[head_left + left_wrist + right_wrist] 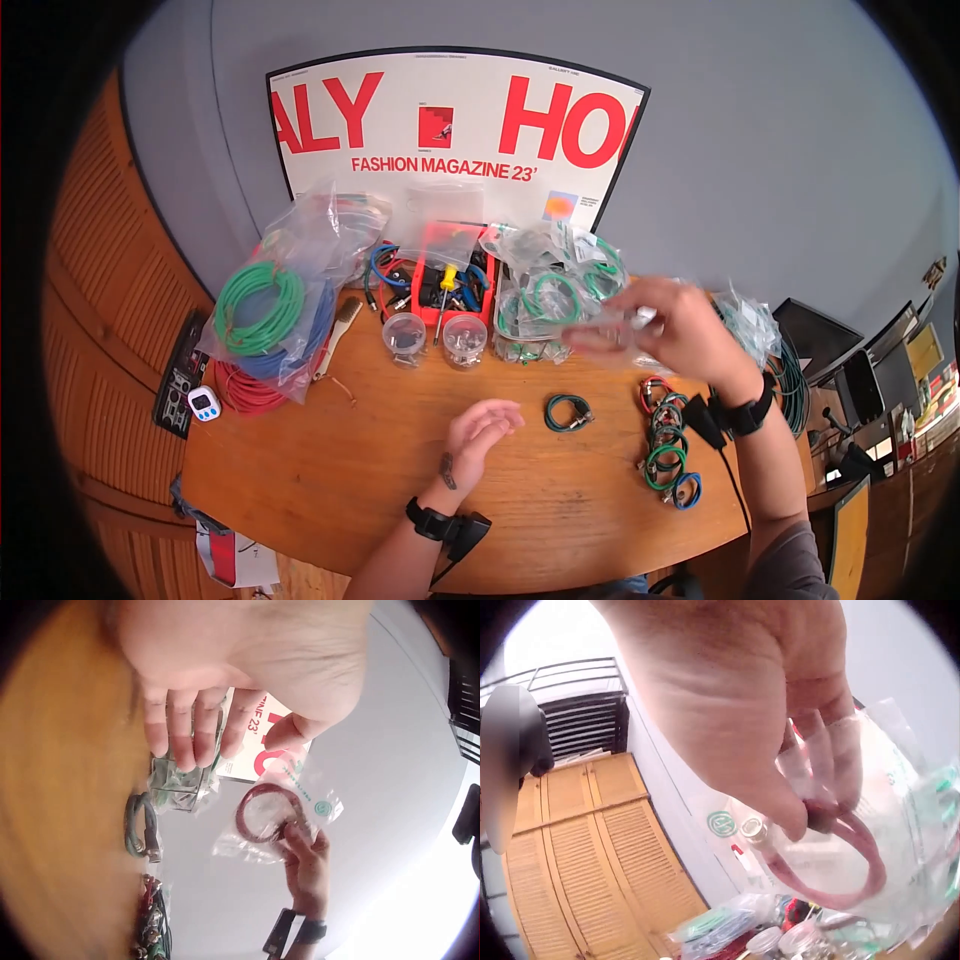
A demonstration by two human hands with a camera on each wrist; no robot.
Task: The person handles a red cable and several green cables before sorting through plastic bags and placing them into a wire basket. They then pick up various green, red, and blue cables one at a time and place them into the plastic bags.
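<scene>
My right hand [690,325] is raised over the right side of the table. Between thumb and fingers it pinches a clear plastic bag [324,808], printed in green, with a coiled red cable [874,874] inside. A metal connector [754,829] shows on the cable beside the thumb. My left hand [478,440] hovers over the middle of the table, fingers extended and holding nothing. To its right a small coiled dark green cable [568,412] with a metal connector lies on the wood.
Several coiled cables [668,450] lie in a column at the right. Behind are a wire basket [187,796] of bagged green cables, a red bin [425,300] with a yellow-handled screwdriver [447,280], and two clear tubs [404,338]. Bagged green coils [260,305] and a brush [340,335] sit left.
</scene>
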